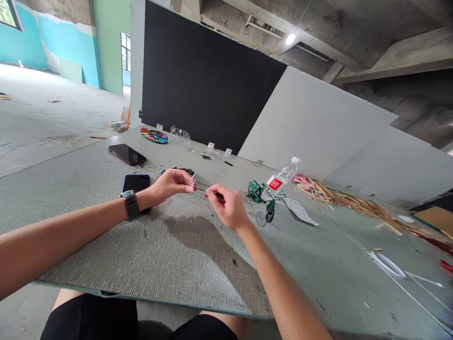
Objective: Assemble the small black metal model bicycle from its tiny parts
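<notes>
My left hand (172,182) pinches a small silvery metal part (194,181) between thumb and fingertips, above the table. My right hand (228,206) is closed round a small screwdriver (219,194); its dark handle is mostly hidden in the fingers, and its thin shaft points at the silvery part. Whether tip and part touch, I cannot tell. Behind my left hand lies a black item (186,170), partly covered by the fingers. Right of my right hand stands a green model bicycle (260,194) with black wheels.
Two phones, one dark (127,154) and one (136,182) under my left wrist, lie at left. A paint palette (155,136) and clear plastic packaging (180,134) sit farther back. A bottle (283,175), paper sheet (300,211), wood strips (347,198) and white coil (389,264) are rightward.
</notes>
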A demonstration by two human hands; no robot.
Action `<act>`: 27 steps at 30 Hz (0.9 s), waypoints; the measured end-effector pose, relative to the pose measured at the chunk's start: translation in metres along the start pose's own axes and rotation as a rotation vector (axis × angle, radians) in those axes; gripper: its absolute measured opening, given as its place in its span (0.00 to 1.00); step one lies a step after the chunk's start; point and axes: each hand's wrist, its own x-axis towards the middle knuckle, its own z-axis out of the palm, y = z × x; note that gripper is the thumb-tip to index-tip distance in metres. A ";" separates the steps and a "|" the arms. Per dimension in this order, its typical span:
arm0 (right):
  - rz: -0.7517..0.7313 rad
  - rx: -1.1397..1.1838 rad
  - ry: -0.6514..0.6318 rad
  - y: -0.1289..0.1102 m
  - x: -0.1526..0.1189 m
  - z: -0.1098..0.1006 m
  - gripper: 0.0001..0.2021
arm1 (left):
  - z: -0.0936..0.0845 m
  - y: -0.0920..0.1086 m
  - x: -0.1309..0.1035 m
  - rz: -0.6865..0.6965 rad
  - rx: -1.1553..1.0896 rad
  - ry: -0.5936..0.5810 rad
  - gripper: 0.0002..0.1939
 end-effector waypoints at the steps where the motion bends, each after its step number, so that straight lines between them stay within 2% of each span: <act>1: 0.003 -0.001 -0.012 0.000 0.000 0.001 0.16 | 0.000 0.000 0.000 -0.002 0.004 -0.002 0.15; 10: 0.003 0.003 -0.030 0.004 -0.001 0.007 0.14 | 0.001 0.001 -0.001 -0.012 -0.018 -0.038 0.13; 27: -0.047 -0.029 -0.043 0.005 -0.001 0.007 0.14 | 0.002 0.005 -0.001 -0.031 0.019 -0.027 0.12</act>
